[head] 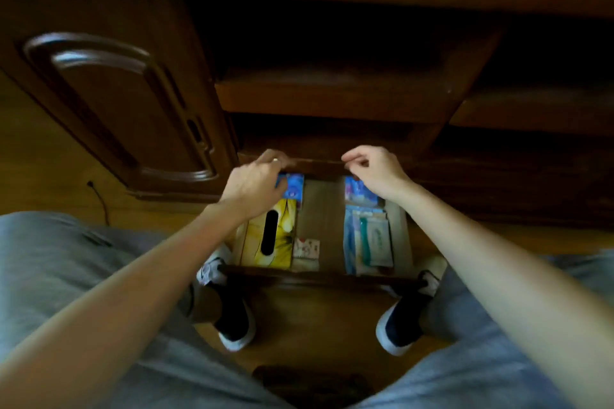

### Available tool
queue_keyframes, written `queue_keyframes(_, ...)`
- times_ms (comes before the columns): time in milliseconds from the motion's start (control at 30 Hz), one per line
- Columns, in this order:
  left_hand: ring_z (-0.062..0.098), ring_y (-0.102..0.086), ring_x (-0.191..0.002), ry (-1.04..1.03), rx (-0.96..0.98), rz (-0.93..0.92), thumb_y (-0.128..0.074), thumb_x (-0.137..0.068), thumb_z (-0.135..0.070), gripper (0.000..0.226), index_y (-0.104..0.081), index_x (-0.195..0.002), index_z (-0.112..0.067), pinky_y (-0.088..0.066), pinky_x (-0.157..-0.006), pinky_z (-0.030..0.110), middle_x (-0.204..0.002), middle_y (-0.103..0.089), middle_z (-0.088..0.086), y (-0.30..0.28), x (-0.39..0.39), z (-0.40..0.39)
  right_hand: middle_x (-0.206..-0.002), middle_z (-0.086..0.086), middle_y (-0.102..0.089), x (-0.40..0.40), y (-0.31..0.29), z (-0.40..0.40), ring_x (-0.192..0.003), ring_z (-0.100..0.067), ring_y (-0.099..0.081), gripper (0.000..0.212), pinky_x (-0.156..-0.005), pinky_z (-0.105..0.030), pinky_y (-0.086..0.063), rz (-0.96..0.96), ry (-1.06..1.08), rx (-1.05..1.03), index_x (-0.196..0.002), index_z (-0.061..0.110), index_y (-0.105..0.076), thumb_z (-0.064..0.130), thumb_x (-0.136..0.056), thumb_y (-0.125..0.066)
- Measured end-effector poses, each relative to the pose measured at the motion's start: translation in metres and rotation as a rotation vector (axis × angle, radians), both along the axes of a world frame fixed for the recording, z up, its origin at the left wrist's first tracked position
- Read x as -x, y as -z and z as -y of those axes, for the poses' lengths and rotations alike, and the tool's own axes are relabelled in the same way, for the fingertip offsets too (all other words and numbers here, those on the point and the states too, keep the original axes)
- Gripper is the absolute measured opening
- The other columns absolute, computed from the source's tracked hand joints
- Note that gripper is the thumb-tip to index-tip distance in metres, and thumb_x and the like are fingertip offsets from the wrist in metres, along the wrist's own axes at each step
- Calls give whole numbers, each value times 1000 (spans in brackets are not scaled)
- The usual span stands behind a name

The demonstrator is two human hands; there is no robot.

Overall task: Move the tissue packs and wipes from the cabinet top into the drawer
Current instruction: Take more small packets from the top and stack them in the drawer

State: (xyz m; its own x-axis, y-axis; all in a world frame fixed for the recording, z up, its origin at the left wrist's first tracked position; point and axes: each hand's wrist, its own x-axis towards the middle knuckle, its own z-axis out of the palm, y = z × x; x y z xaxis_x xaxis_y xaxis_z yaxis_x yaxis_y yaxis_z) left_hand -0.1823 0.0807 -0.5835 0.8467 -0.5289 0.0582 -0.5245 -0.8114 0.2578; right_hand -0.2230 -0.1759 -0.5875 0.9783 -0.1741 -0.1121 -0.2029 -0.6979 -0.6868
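The open drawer [320, 209] lies below me, its front rail nearest my feet. On its left side sit a yellow tissue box [282, 235] with a black slot, a small red-and-white pack [306, 249] and a blue pack [295, 185]. On the right are another blue pack [360, 193] and a stack of pale wipes and tissue packs [370, 242]. My left hand [254, 181] and my right hand [375, 171] are at the drawer's far end. Their fingers curl on the dark wooden rail [319, 164] above it. The left hand partly hides the left blue pack.
A closed cabinet door [133, 102] stands to the left, with open dark shelves [332, 89] above the drawer. My shoes [234, 322] [398, 322] flank the drawer front on the wooden floor. A black cable [99, 199] lies at the left, and a dark object [312, 385] is between my knees.
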Motion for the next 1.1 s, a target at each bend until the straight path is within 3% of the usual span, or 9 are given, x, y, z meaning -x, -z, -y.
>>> queue_keyframes(100,19,-65,-103,101,281,388,-54,-95,-18,29,-68,-120,-21,-55,-74,33,-121,-66,-3,-77,-9,9,-94,22,-72,5,-76,9,-89,3,-66,18,-81,-25,-57,374,4,116,-103,35,-74,26,-97,-60)
queue_keyframes(233,16,-60,-100,146,435,752,-54,-93,-15,22,-70,-109,-17,-50,-63,28,-104,-68,-2,-175,-39,30,-95,17,-67,-14,-175,29,-91,-2,-57,17,-70,-20,-45,877,110,419,-98,31,-71,24,-93,-56)
queue_keyframes(400,21,-57,-110,46,283,601,-55,-95,-23,26,-67,-118,-21,-54,-68,36,-118,-63,-1,-234,-98,61,-123,4,-67,-62,-237,54,-118,-23,-57,35,-96,-39,-43,485,99,786,-119,28,-70,43,-98,-46)
queue_keyframes(500,22,-56,-115,7,201,503,-56,-95,-30,28,-65,-120,-26,-53,-76,37,-123,-59,-1,-243,-138,77,-96,7,-67,-83,-254,60,-93,-20,-64,36,-80,-36,-43,495,81,812,-93,31,-70,54,-95,-43)
queue_keyframes(633,23,-59,-109,31,156,415,-55,-94,-32,26,-64,-118,-28,-47,-76,35,-122,-57,-1,-257,-192,108,-67,14,-57,-115,-269,76,-64,-7,-57,38,-54,-26,-36,430,37,775,-67,31,-58,56,-93,-47)
queue_keyframes(733,24,-59,-108,23,170,360,-54,-95,-31,29,-62,-122,-27,-47,-79,35,-124,-55,0,-264,-236,140,-60,10,-60,-156,-274,90,-58,-4,-56,43,-49,-23,-30,348,48,696,-62,26,-61,52,-95,-51)
queue_keyframes(833,26,-55,-117,26,184,338,-54,-95,-29,35,-58,-130,-25,-50,-88,40,-130,-53,3,-262,-285,172,-91,15,-66,-213,-279,107,-82,-8,-61,19,-61,-27,-43,329,89,671,-95,34,-68,49,-96,-56)
queue_keyframes(933,28,-48,-125,27,167,354,-53,-95,-29,47,-49,-141,-20,-47,-98,43,-137,-49,8,-252,-337,204,-137,2,-54,-283,-283,127,-125,-21,-54,43,-86,-40,-52,269,97,692,-138,32,-51,42,-96,-58)
queue_keyframes(1100,26,-31,-143,53,192,413,-46,-98,-35,57,-34,-151,-20,-26,-116,44,-154,-37,8,-240,-423,262,-168,-8,-14,-398,-296,171,-151,-33,-22,57,-110,-51,-38,255,200,706,-157,27,-25,35,-104,-43)
